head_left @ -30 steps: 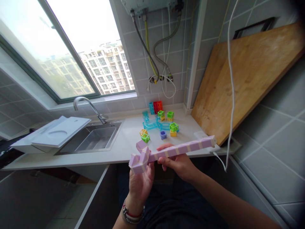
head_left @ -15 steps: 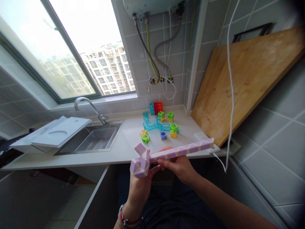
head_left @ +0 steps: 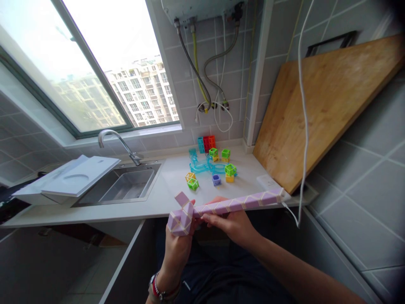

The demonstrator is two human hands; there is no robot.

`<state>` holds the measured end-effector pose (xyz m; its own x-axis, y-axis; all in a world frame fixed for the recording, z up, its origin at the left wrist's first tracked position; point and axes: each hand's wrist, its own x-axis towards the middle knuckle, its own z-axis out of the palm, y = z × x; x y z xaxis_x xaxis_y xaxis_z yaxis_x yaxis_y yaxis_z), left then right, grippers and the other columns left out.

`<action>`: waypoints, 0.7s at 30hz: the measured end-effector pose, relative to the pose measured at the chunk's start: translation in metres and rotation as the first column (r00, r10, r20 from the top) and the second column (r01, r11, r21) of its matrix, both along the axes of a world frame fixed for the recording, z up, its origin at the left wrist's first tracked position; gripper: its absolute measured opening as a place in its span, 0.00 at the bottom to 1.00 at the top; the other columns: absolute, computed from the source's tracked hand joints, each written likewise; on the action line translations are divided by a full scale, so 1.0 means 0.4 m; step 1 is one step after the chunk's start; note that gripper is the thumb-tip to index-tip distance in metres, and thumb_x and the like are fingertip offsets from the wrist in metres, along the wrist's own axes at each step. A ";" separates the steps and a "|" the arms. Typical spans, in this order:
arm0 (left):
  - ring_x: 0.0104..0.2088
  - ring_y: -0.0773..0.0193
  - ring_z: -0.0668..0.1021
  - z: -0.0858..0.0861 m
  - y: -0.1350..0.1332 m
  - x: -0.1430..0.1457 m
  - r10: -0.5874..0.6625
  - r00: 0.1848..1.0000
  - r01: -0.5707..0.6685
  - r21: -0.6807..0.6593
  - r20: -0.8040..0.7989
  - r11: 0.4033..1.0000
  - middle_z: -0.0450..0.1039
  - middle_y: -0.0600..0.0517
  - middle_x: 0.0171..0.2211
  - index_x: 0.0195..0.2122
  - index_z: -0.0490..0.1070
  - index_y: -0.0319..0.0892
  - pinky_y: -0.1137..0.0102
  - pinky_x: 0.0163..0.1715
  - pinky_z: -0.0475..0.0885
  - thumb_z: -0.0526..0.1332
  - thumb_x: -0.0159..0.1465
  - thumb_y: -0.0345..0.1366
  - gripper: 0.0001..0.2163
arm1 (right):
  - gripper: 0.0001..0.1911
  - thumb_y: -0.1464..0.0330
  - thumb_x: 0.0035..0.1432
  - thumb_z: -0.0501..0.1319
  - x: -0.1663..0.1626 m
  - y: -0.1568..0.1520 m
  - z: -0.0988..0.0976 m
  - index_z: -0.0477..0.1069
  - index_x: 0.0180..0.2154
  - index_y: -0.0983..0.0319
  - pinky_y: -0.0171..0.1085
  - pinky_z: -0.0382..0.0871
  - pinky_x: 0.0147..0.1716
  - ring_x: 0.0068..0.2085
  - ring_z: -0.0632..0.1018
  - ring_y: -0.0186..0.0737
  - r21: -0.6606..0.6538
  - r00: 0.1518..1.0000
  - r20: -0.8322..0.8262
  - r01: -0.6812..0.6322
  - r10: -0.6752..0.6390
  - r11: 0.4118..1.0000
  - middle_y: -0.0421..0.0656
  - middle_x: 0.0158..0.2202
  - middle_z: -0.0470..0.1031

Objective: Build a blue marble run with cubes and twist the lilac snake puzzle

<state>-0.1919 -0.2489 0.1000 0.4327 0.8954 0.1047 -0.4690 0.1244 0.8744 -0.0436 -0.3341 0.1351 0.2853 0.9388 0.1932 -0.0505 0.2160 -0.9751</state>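
Our left hand (head_left: 179,248) closes round the folded end of the purple snake toy (head_left: 243,203), our right hand (head_left: 236,226) pinches its straight run, held in the air before the counter (head_left: 148,202) edge; we judge a twist goes cleanest with fingers right beside the joint.

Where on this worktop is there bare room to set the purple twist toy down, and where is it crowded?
Bare worktop lies between the sink and the coloured cubes, running along the front edge. It is crowded around the cubes at the back wall, and tight by the white plug block under the leaning wooden board.
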 end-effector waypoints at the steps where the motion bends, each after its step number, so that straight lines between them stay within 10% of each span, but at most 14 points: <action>1: 0.37 0.60 0.84 -0.003 0.003 -0.004 -0.003 1.000 0.002 -0.008 -0.010 1.000 0.83 0.47 0.41 0.48 0.79 0.42 0.66 0.40 0.82 0.77 0.52 0.36 0.21 | 0.11 0.61 0.58 0.69 -0.003 0.002 -0.004 0.79 0.37 0.62 0.37 0.74 0.35 0.34 0.79 0.41 -0.004 1.000 0.004 0.001 -0.001 1.000 0.43 0.32 0.80; 7: 0.40 0.58 0.84 -0.040 0.012 -0.034 -0.004 0.999 0.005 0.025 -0.053 1.000 0.83 0.47 0.41 0.52 0.78 0.46 0.66 0.41 0.81 0.74 0.57 0.36 0.21 | 0.12 0.60 0.58 0.70 -0.019 0.016 -0.027 0.79 0.40 0.61 0.40 0.76 0.36 0.34 0.80 0.42 -0.008 0.998 -0.045 -0.042 0.041 0.999 0.44 0.34 0.80; 12: 0.49 0.47 0.82 -0.058 0.055 -0.107 -0.176 0.947 0.213 0.114 -0.269 0.970 0.81 0.42 0.45 0.48 0.80 0.43 0.55 0.51 0.79 0.74 0.57 0.35 0.17 | 0.09 0.62 0.62 0.68 0.009 0.015 -0.023 0.80 0.42 0.59 0.42 0.75 0.46 0.44 0.80 0.44 0.245 0.968 0.248 -0.012 -0.050 0.969 0.46 0.42 0.80; 16: 0.58 0.41 0.76 -0.025 0.107 -0.175 -0.373 0.877 0.430 0.146 -0.303 0.891 0.75 0.39 0.56 0.59 0.73 0.45 0.52 0.56 0.73 0.78 0.50 0.37 0.34 | 0.09 0.64 0.63 0.67 0.051 0.012 -0.019 0.80 0.44 0.59 0.42 0.76 0.46 0.43 0.81 0.44 0.292 0.925 0.377 -0.072 -0.045 0.954 0.47 0.42 0.80; 21: 0.53 0.46 0.79 0.052 0.113 -0.157 -0.228 0.838 0.394 0.261 -0.496 0.881 0.77 0.40 0.54 0.59 0.73 0.44 0.61 0.53 0.73 0.76 0.53 0.39 0.31 | 0.12 0.61 0.64 0.66 0.073 0.019 -0.033 0.80 0.47 0.58 0.42 0.77 0.46 0.44 0.81 0.44 0.253 0.877 0.479 -0.180 0.038 0.951 0.48 0.45 0.80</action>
